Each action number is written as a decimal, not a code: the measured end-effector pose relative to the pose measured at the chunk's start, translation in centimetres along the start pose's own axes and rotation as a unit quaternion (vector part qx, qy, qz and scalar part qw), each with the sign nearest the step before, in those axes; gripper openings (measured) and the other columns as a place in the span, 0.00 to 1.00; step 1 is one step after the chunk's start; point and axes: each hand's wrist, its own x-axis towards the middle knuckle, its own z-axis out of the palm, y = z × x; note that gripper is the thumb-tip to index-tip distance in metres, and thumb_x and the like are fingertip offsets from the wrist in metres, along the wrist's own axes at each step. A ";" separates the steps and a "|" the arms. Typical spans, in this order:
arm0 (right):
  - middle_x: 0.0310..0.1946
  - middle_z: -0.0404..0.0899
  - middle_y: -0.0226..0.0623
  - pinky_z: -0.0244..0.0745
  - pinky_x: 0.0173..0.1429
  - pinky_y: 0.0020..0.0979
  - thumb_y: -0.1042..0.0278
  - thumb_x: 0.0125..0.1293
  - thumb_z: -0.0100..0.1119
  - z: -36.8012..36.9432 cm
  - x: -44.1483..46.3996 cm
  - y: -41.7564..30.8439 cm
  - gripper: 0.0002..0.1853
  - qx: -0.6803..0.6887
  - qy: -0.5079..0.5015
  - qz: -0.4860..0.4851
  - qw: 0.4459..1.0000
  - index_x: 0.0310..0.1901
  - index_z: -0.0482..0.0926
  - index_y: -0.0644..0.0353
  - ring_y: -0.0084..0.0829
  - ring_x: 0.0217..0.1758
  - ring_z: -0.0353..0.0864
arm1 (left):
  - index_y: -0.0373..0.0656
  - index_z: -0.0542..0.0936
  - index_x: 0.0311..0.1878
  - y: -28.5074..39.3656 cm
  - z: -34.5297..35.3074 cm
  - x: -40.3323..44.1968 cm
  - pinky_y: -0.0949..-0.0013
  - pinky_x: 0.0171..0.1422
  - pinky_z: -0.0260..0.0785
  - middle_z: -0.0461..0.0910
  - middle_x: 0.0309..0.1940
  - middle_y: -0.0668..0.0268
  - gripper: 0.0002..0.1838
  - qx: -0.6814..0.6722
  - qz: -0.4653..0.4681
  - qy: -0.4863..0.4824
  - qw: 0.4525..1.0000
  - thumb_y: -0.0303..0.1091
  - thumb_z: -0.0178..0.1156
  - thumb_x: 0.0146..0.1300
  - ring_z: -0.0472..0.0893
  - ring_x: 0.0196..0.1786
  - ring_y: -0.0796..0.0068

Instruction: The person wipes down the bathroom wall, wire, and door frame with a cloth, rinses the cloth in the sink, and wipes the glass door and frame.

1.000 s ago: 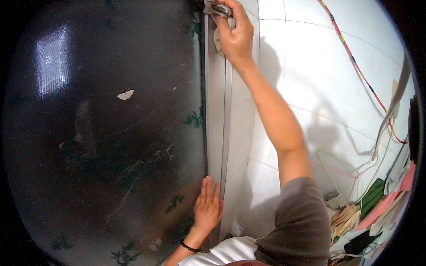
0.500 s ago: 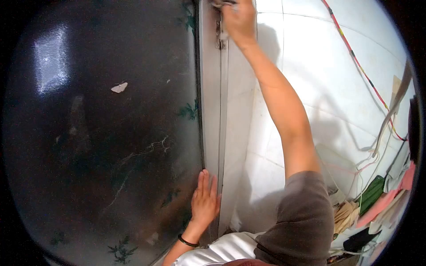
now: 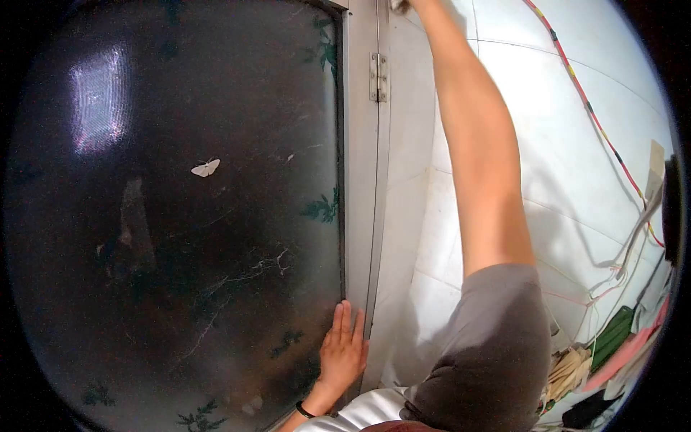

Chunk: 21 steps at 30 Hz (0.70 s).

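My left hand [image 3: 344, 360] lies flat against the edge of the dark door panel [image 3: 237, 223] and its metal frame [image 3: 360, 180], fingers stretched upward. A black band [image 3: 304, 410] circles that wrist. My right forearm [image 3: 482, 151] reaches up past the hinge [image 3: 378, 77], and the fingers of that hand are cut off by the top edge. Beside its wrist a scrap of crumpled cloth [image 3: 398, 6] shows, mostly hidden. On the panel are a white moth [image 3: 206, 168], dark green leaf patterns and pale scratch-like marks.
White wall tiles [image 3: 568, 115] fill the right side. A red cable [image 3: 586, 101] with yellow and black bands runs down them. Thin cords hang at the right, above a pile of clothes and fabrics [image 3: 612, 349]. A bright reflection lies on the upper left of the panel.
My right hand has moved up, almost out of sight, uncovering the hinge. The whole view has shifted, so the door appears lower and farther right. My left hand stays on the door edge.
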 end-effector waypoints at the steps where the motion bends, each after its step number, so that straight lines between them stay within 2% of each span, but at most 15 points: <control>1: 0.46 0.85 0.41 0.76 0.45 0.27 0.85 0.66 0.43 -0.7 -2.9 1.7 0.20 -0.021 0.019 -0.049 0.998 0.53 0.82 0.63 0.29 0.41 0.84 | 0.34 0.64 0.74 0.0 0.0 -0.1 0.54 0.73 0.62 0.48 0.79 0.42 0.38 -0.004 0.004 0.000 1.000 0.39 0.63 0.63 0.47 0.82 0.45; 2: 0.45 0.86 0.40 0.76 0.46 0.27 0.86 0.66 0.42 -2.0 -5.4 2.1 0.21 -0.045 0.035 -0.098 0.994 0.53 0.83 0.63 0.28 0.41 0.84 | 0.34 0.64 0.74 0.1 0.0 0.1 0.54 0.73 0.62 0.48 0.79 0.42 0.38 -0.005 0.007 -0.001 1.000 0.39 0.63 0.63 0.48 0.82 0.45; 3: 0.46 0.86 0.39 0.77 0.53 0.29 0.87 0.65 0.41 -3.9 -8.1 1.1 0.22 0.013 -0.045 0.037 0.998 0.53 0.82 0.63 0.30 0.46 0.84 | 0.34 0.63 0.74 0.0 -0.2 0.2 0.53 0.73 0.62 0.48 0.79 0.42 0.38 -0.006 0.010 -0.003 1.000 0.39 0.63 0.63 0.48 0.82 0.45; 6: 0.49 0.86 0.39 0.75 0.60 0.31 0.86 0.67 0.41 -8.3 -9.6 1.4 0.22 0.051 -0.120 0.104 0.986 0.54 0.82 0.63 0.31 0.52 0.84 | 0.38 0.65 0.73 -0.1 0.3 -0.1 0.50 0.74 0.60 0.45 0.80 0.41 0.39 -0.005 0.000 -0.013 1.000 0.41 0.66 0.60 0.46 0.82 0.43; 7: 0.54 0.84 0.41 0.74 0.63 0.32 0.84 0.69 0.43 -8.9 -8.0 1.5 0.20 -0.064 -0.083 0.067 0.992 0.56 0.82 0.62 0.33 0.58 0.82 | 0.40 0.66 0.73 -0.1 0.6 -0.1 0.48 0.74 0.60 0.44 0.80 0.41 0.40 -0.006 -0.004 -0.020 1.000 0.41 0.68 0.59 0.46 0.82 0.42; 8: 0.57 0.83 0.43 0.74 0.64 0.32 0.81 0.71 0.44 -8.9 -6.7 -2.8 0.21 -0.106 -0.037 0.135 0.984 0.61 0.80 0.60 0.35 0.60 0.81 | 0.39 0.66 0.73 0.0 0.6 -0.2 0.48 0.75 0.59 0.44 0.80 0.41 0.40 -0.010 -0.011 -0.024 1.000 0.41 0.68 0.59 0.46 0.82 0.41; 10: 0.60 0.80 0.43 0.73 0.65 0.32 0.79 0.71 0.45 -7.7 -5.1 -9.0 0.23 0.033 -0.015 0.266 0.963 0.66 0.76 0.57 0.35 0.62 0.79 | 0.39 0.66 0.72 0.3 0.7 0.0 0.48 0.76 0.58 0.44 0.79 0.40 0.40 -0.018 -0.029 -0.024 0.999 0.41 0.68 0.58 0.46 0.82 0.40; 13: 0.60 0.79 0.40 0.73 0.63 0.32 0.78 0.72 0.42 -3.3 -6.4 -2.2 0.25 0.027 -0.027 0.156 0.987 0.69 0.73 0.54 0.32 0.59 0.78 | 0.35 0.64 0.74 0.4 -0.1 0.1 0.51 0.70 0.64 0.46 0.80 0.41 0.39 -0.005 -0.015 -0.012 1.000 0.39 0.65 0.61 0.48 0.82 0.45; 15: 0.58 0.79 0.39 0.77 0.55 0.30 0.80 0.72 0.41 -3.0 -11.4 -4.7 0.26 0.125 -0.024 0.260 0.957 0.68 0.74 0.54 0.29 0.51 0.80 | 0.35 0.64 0.73 0.1 -0.1 0.3 0.51 0.70 0.63 0.46 0.80 0.41 0.39 -0.013 -0.010 0.000 1.000 0.39 0.65 0.61 0.48 0.82 0.45; 16: 0.57 0.79 0.40 0.78 0.44 0.28 0.80 0.72 0.40 -3.5 -15.7 -6.5 0.25 0.062 0.003 0.097 0.993 0.67 0.75 0.54 0.26 0.41 0.80 | 0.35 0.65 0.73 0.3 0.0 0.1 0.51 0.70 0.63 0.46 0.80 0.41 0.39 -0.021 -0.005 0.004 1.000 0.39 0.66 0.61 0.48 0.82 0.45; 17: 0.63 0.78 0.43 0.64 0.74 0.36 0.87 0.54 0.37 -4.4 -20.3 -5.3 0.31 0.002 0.027 0.039 0.999 0.57 0.81 0.58 0.41 0.68 0.74 | 0.36 0.65 0.73 0.4 -0.1 0.1 0.49 0.72 0.61 0.46 0.79 0.40 0.39 -0.021 -0.007 -0.004 1.000 0.39 0.67 0.60 0.47 0.82 0.43; 18: 0.68 0.73 0.45 0.57 0.79 0.41 0.89 0.54 0.34 -5.3 -25.3 -6.9 0.32 0.006 0.013 0.039 0.999 0.58 0.79 0.60 0.46 0.75 0.66 | 0.37 0.65 0.72 0.5 -0.3 0.0 0.48 0.74 0.59 0.47 0.79 0.39 0.40 -0.021 -0.010 -0.014 1.000 0.40 0.68 0.59 0.47 0.82 0.41; 19: 0.70 0.71 0.42 0.60 0.79 0.41 0.87 0.64 0.37 -5.9 -30.6 -6.8 0.27 -0.010 0.004 0.007 1.000 0.60 0.79 0.60 0.42 0.75 0.67 | 0.37 0.65 0.72 0.5 -0.4 0.1 0.47 0.76 0.57 0.47 0.78 0.38 0.40 -0.017 -0.015 -0.018 1.000 0.40 0.69 0.58 0.46 0.81 0.38; 21: 0.69 0.73 0.43 0.54 0.81 0.43 0.89 0.63 0.41 -6.9 -38.5 -12.2 0.26 -0.026 -0.011 0.044 0.999 0.57 0.81 0.57 0.49 0.76 0.65 | 0.38 0.65 0.72 0.5 -0.5 0.3 0.46 0.75 0.58 0.47 0.79 0.39 0.41 -0.022 -0.018 -0.011 1.000 0.40 0.69 0.58 0.46 0.81 0.39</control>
